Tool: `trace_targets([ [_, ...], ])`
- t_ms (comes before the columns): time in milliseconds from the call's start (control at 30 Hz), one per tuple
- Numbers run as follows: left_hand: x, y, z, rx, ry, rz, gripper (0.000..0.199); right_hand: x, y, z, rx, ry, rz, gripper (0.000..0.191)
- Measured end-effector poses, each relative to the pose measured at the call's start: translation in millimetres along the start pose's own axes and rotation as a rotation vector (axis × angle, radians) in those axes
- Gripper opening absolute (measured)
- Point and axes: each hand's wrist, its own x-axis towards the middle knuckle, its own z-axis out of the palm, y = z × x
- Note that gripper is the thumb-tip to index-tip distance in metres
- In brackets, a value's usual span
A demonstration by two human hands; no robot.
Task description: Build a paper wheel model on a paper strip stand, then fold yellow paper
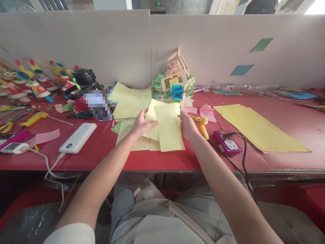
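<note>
Pale yellow paper sheets (169, 127) overlap at slightly different angles between my two hands, near the middle of the table's front part. My left hand (144, 124) is closed on their left side, its thumb lying on top. At their right edge is my right hand (188, 125), fingers curled round the paper's side and partly hidden. More pale yellow sheets (133, 103) lie behind and under my left hand. Just right of my right hand is a yellow glue gun (201, 126). Folded paper shapes (176, 79) in peach, green and blue are piled behind the sheets.
A white power bank (78, 138) with a cable lies at the left, near a yellow-handled glue gun (35, 119). A purple socket block (228, 143) and yellow sheets (259, 128) are at the right. A black container (85, 79) and paper figures (30, 79) stand back left.
</note>
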Motion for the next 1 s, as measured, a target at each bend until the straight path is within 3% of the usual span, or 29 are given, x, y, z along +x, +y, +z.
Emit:
trace_targets([
  [100, -2, 8, -5.2, -0.017, -0.042, -0.087, 0.064, -5, -9, -1, 0.075, -0.114, 0.053, 0.042],
  [200, -3, 10, -8.5, -0.051, -0.120, -0.127, 0.052, -10, -12, 0, 0.056, -0.128, 0.084, 0.044],
  [367, -1, 3, -8.7, -0.100, -0.096, -0.049, 0.064, -17, -11, 6, 0.006, -0.110, 0.099, 0.045],
  [633, 2, 2, -11.1, -0.091, -0.090, -0.105, 0.053, -12, -12, 6, 0.097, -0.067, 0.186, 0.034],
  [1000, 5, -5, -11.7, -0.031, -0.022, -0.038, 0.056, -6, 3, 5, 0.015, -0.046, 0.073, 0.049],
])
